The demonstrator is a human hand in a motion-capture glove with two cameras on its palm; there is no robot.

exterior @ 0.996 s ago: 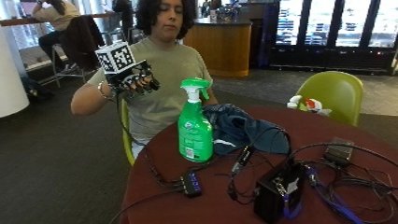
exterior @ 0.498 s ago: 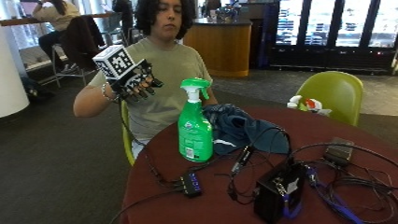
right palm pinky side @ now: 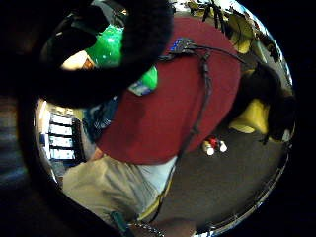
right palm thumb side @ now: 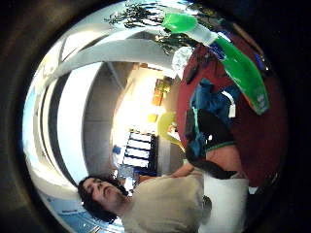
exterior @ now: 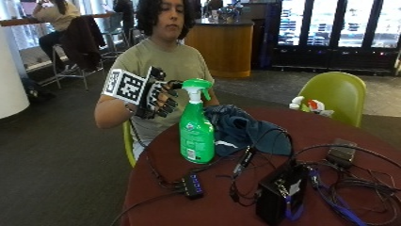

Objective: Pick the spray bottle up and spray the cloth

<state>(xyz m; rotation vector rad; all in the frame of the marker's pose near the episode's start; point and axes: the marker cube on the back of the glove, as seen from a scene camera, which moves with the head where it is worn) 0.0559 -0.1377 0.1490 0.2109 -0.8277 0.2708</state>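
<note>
The gloved right hand (exterior: 156, 96) is raised beside the trigger head of the green spray bottle (exterior: 196, 127), its fingers (exterior: 168, 104) loosely curled and spread toward the nozzle; they have hold of nothing, and whether a fingertip touches the head cannot be told. The spray bottle stands upright on the round dark red surface (exterior: 219, 207), near the edge closest to the seated person. Just beside it to the right lies the crumpled dark blue cloth (exterior: 241, 134), touching the bottle's side. In front of the bottle sits a small hub (exterior: 193, 184) with blue lights. Farther right stand a black box (exterior: 279, 195) and tangled cables (exterior: 351, 188).
</note>
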